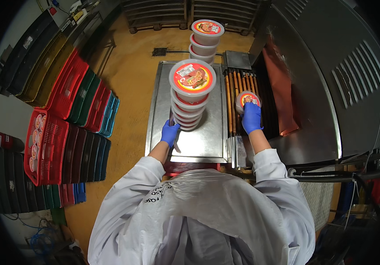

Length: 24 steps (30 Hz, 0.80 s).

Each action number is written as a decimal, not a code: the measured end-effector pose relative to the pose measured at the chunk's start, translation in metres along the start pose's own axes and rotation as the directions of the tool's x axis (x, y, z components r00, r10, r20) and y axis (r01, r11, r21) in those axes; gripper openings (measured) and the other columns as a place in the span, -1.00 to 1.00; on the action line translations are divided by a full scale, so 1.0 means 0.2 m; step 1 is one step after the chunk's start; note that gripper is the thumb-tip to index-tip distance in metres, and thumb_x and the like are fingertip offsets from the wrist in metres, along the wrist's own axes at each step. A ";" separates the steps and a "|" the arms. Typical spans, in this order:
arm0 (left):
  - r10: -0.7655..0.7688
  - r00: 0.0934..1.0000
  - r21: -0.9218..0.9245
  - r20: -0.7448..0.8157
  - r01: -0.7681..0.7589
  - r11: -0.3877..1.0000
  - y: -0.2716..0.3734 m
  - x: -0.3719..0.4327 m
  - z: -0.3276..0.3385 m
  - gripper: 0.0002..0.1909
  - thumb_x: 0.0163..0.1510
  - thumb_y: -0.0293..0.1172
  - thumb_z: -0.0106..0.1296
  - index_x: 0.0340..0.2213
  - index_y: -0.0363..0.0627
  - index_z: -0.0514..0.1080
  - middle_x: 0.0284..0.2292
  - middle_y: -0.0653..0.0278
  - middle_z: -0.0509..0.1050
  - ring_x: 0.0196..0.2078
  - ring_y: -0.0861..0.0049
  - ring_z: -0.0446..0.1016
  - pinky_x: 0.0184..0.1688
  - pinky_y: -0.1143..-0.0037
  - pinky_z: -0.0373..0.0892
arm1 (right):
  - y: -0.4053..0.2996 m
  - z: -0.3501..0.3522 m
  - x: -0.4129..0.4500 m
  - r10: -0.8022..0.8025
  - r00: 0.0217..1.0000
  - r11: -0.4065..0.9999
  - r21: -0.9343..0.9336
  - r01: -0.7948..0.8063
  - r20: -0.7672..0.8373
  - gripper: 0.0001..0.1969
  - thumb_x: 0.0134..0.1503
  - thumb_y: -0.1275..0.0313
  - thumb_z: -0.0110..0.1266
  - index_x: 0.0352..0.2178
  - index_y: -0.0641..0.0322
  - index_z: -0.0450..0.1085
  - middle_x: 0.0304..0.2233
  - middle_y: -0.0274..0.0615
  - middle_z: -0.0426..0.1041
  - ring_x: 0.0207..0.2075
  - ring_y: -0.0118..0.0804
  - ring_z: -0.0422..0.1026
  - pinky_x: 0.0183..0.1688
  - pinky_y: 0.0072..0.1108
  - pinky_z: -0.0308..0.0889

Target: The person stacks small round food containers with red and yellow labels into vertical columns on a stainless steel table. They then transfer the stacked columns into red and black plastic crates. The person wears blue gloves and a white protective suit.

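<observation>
My left hand [170,133], in a blue glove, is beside the base of a tall stack of lidded plastic tubs [192,79]. A thin greyish strip [176,146] shows above and below its fingers; what it is made of is unclear. The stack stands on a stainless steel table [210,145]. My right hand [252,117], also blue-gloved, grips the near side of a single lidded tub [247,98] with a red label. That tub is over the rollers of a roller conveyor [232,109]. A second stack of tubs [206,33] rises at the table's far end.
On the right is a large metal machine [312,132] with a red flap [277,86] at its opening. Stacked plastic crates [77,96] line the left side; a red crate [52,155] there holds several tubs. Wheeled racks [158,15] stand at the back.
</observation>
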<state>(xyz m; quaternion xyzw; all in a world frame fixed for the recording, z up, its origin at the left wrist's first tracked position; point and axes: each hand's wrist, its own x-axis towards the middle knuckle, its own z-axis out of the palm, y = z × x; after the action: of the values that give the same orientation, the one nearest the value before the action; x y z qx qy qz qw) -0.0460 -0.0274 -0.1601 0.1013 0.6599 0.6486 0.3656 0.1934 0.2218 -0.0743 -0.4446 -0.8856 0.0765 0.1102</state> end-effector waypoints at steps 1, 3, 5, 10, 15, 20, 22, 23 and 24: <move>0.004 1.000 -0.032 0.023 -0.003 0.999 -0.01 -0.03 0.03 -0.61 -0.05 -0.53 0.05 -0.12 -0.26 0.32 -0.27 0.23 0.45 -0.31 0.54 0.43 -0.22 0.54 0.35 | -0.07 -0.11 0.00 -0.100 0.970 0.987 0.102 0.125 -0.220 -0.58 -0.06 0.46 0.10 -0.11 0.29 0.26 -0.10 0.09 0.33 0.00 0.05 0.26 0.04 -0.22 0.15; 0.018 0.998 0.007 0.061 -0.019 1.000 -0.06 -0.07 0.09 -0.70 -0.01 -0.47 0.04 -0.19 -0.24 0.35 -0.38 0.27 0.44 -0.38 0.59 0.41 -0.31 0.58 0.35 | -0.40 -0.51 -0.06 -0.202 0.751 0.886 0.211 0.414 -0.628 -0.57 -0.03 0.35 0.12 -0.12 0.28 0.27 -0.09 0.06 0.33 0.05 0.02 0.22 0.10 -0.21 0.09; -0.169 0.944 0.104 0.284 0.145 0.984 -0.04 -0.05 0.07 -0.73 0.02 -0.36 0.02 -0.23 -0.22 0.36 -0.53 0.33 0.41 -0.50 0.64 0.36 -0.44 0.60 0.30 | -0.64 -0.77 -0.15 -0.177 0.681 0.369 0.594 0.715 -0.710 -0.53 -0.05 0.21 0.14 -0.12 0.21 0.32 -0.09 -0.02 0.34 0.08 0.00 0.18 0.16 -0.22 0.01; -0.120 0.778 -0.389 0.616 0.433 0.813 0.49 0.04 -0.05 -0.51 -0.10 -0.50 -0.33 -0.06 -0.24 0.25 -0.45 0.23 0.39 -0.53 0.56 0.34 -0.47 0.53 0.32 | -0.72 -0.84 -0.13 -0.699 0.627 0.614 0.162 0.773 -0.344 -0.60 0.01 0.26 0.02 -0.10 0.14 0.35 -0.05 -0.11 0.33 0.03 0.01 0.21 0.12 -0.28 0.07; 0.365 0.801 -0.332 0.475 -0.222 0.917 1.27 -0.43 0.08 -0.56 0.04 -0.39 0.01 -0.04 -0.25 0.26 -0.30 0.20 0.45 -0.34 0.56 0.43 -0.26 0.51 0.37 | -0.80 -0.93 -0.13 -0.569 0.776 0.662 0.408 0.629 -0.272 -0.70 0.02 0.25 0.10 -0.24 0.16 0.44 -0.27 -0.11 0.44 -0.13 -0.06 0.35 -0.08 -0.39 0.25; 0.302 0.746 -0.197 0.593 -0.229 0.953 1.29 -0.54 0.29 -0.65 0.12 -0.30 -0.03 -0.10 -0.25 0.34 -0.39 0.29 0.47 -0.40 0.61 0.44 -0.30 0.56 0.39 | -0.85 -0.95 -0.11 -0.415 0.902 0.293 0.922 0.254 -0.116 -0.89 0.08 0.47 0.08 -0.38 0.32 0.40 -0.35 -0.20 0.46 -0.35 -0.47 0.43 -0.22 -0.63 0.33; 0.273 0.713 -0.291 0.645 -0.101 0.951 1.32 -0.60 0.29 -0.62 0.15 -0.28 -0.07 -0.04 -0.21 0.31 -0.41 0.34 0.44 -0.39 0.65 0.42 -0.30 0.54 0.41 | -0.82 -1.02 -0.16 -0.322 0.947 -0.162 0.986 -0.037 -0.017 -0.86 0.11 0.43 0.03 -0.35 0.32 0.37 -0.36 -0.16 0.44 -0.33 -0.35 0.45 -0.16 -0.51 0.38; 0.235 0.705 -0.266 0.669 -0.068 0.962 1.30 -0.56 0.26 -0.61 0.15 -0.28 -0.07 -0.02 -0.18 0.29 -0.40 0.36 0.42 -0.39 0.66 0.41 -0.29 0.53 0.41 | -0.78 -1.07 -0.20 -0.336 0.938 -0.416 0.880 -0.228 0.085 -0.85 0.13 0.42 0.01 -0.33 0.31 0.36 -0.37 -0.17 0.42 -0.33 -0.32 0.45 -0.15 -0.46 0.39; 0.200 0.686 -0.240 0.699 -0.037 0.970 1.28 -0.53 0.22 -0.60 0.15 -0.29 -0.07 0.00 -0.16 0.27 -0.40 0.37 0.41 -0.39 0.67 0.40 -0.29 0.52 0.41 | -0.65 -1.04 -0.19 -0.466 0.876 -0.457 0.814 -0.358 0.124 -0.78 0.15 0.39 -0.03 -0.23 0.32 0.33 -0.42 -0.19 0.39 -0.36 -0.29 0.44 -0.15 -0.37 0.42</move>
<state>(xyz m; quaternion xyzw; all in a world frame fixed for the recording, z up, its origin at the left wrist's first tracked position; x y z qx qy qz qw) -0.0309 -0.0216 0.1195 0.3506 0.3853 0.6445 0.5597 0.1700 0.1223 0.1512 -0.0411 -0.3959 0.8906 0.2198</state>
